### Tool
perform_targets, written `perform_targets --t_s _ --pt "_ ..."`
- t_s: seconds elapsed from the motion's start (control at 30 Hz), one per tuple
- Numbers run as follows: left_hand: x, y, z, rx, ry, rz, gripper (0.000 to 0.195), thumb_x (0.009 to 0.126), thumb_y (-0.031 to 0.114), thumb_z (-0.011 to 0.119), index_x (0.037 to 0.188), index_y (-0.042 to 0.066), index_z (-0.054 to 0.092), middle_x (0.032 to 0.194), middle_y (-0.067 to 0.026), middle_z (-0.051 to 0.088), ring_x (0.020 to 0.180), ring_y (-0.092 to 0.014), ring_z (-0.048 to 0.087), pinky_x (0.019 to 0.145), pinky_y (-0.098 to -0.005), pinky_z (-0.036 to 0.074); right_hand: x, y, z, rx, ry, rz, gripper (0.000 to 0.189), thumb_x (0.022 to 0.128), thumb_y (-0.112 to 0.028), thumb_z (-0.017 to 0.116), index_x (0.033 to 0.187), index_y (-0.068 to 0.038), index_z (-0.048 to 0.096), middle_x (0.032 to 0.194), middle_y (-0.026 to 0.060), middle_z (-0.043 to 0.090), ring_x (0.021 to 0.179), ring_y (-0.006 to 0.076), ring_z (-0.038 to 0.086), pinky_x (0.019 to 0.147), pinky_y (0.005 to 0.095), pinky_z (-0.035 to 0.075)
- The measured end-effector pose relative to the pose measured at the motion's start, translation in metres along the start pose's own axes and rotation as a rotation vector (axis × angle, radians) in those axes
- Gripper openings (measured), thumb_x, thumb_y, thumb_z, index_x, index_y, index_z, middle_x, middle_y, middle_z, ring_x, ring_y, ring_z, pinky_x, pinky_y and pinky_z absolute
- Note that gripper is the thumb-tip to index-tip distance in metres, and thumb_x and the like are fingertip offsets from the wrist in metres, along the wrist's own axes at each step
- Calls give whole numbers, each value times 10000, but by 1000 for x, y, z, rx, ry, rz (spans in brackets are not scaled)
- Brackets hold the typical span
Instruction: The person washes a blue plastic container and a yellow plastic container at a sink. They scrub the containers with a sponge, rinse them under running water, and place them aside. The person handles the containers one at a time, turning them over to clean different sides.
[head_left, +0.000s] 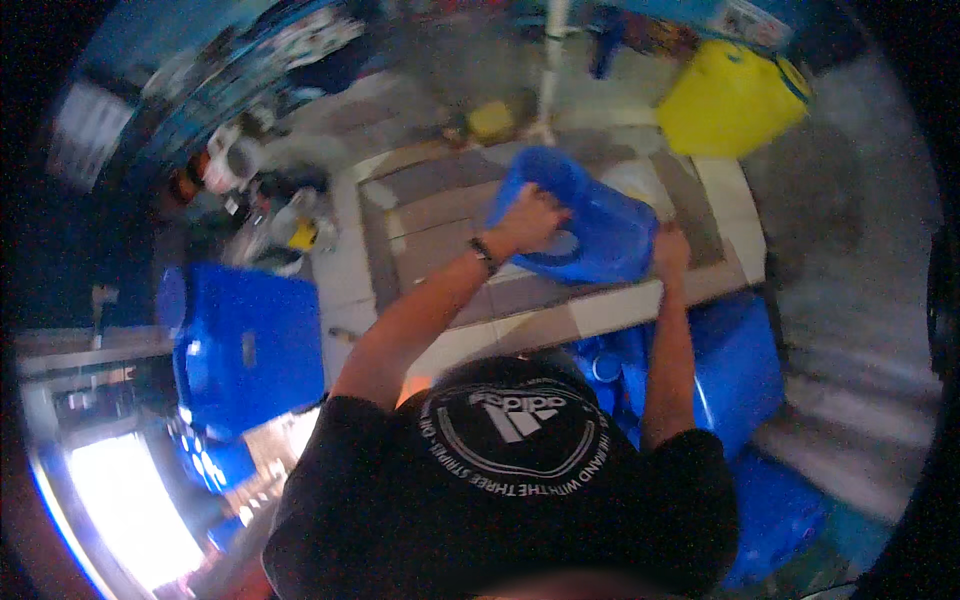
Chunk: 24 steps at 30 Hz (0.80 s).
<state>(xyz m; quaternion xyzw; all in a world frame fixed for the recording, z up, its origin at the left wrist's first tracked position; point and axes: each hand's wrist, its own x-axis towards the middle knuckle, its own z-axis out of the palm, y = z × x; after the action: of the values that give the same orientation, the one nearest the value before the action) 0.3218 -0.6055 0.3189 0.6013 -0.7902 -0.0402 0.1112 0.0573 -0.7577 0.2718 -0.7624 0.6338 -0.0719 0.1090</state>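
Observation:
A blue translucent plastic tub (611, 236) is tilted over the tiled sink in front of me. My right hand (672, 249) grips its right-hand rim. Over the tub's left part is my left hand (534, 217), fingers curled; blur hides whether they hold anything. A pale bluish round patch (559, 246) shows just below those fingers, and I cannot tell what it is. Behind the tub's right side, a whitish rounded thing (634, 184) is partly covered.
The tiled basin's pale rim (615, 311) runs between me and the tub. A yellow plastic container (731, 101) stands at the back right corner, and a white pipe (553, 67) rises behind. Blue drums (251, 345) flank me at left and at right (739, 367). Cluttered items (232, 161) lie left.

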Motion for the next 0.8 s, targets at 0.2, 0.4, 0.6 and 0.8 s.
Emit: perform_targets --t_s 0.2,0.4,0.6,0.8 --pt "3 1 10 -21 113 4 248 776 322 606 929 131 653 827 -112 630 877 -274 597 859 -464 356 -3 -55 -19 173 105 -601 346 872 -247 514 1179 -88 537 1156 178 573 1094 322 532 840 466 464" --pt "40 -18 -45 -399 4 -226 309 799 297 578 975 48 629 907 -190 646 880 -375 616 755 -480 476 -6 -83 -3 20 -25 -696 481 765 -268 639 1201 -91 539 1076 186 610 984 343 585 835 433 457" --pt "97 -54 -73 -352 323 -494 260 745 170 530 874 -21 650 849 -231 638 816 -374 632 736 -467 497 4 -78 -5 -68 35 -713 489 726 -350 670 1125 -77 594 898 180 654 816 368 622 724 462 491" --pt "110 -23 -92 -113 272 -410 189 707 110 565 820 38 699 866 -205 654 769 -359 646 686 -407 530 0 -86 -12 -103 -40 -660 500 720 -353 674 1126 -75 586 901 184 651 825 374 621 722 466 489"
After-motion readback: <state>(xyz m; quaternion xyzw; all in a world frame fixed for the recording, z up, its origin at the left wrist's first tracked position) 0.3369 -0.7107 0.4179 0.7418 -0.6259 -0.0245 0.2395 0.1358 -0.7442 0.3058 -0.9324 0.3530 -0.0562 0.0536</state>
